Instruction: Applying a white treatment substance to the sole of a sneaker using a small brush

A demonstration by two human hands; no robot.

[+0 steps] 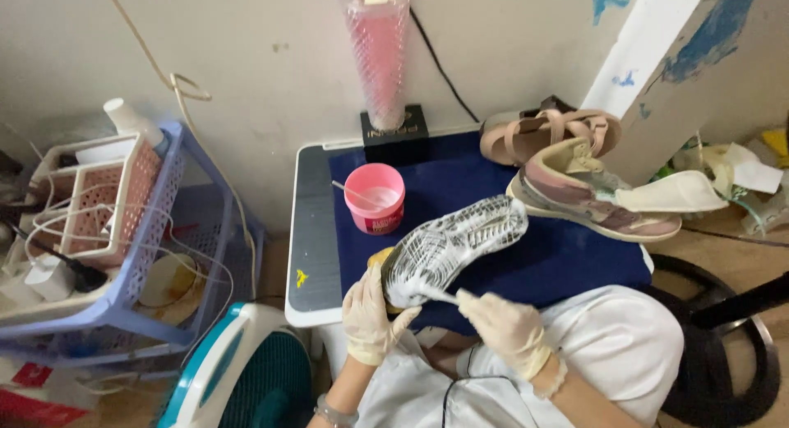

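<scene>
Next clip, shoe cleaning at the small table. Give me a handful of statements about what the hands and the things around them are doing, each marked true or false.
1. The left hand holds a shoe with its sole turned up. True.
2. The sole is dry and bare. False: white foam covers it.
3. The right hand holds a thin brush against the heel end of the sole. True.
4. Both hands are bare. False: both wear pale gloves.
5. A pink tub stands open on the blue mat, beyond the shoe. True.
6. The second sneaker lies on the floor. False: it rests on the table, at the right, next to a sandal.
</scene>
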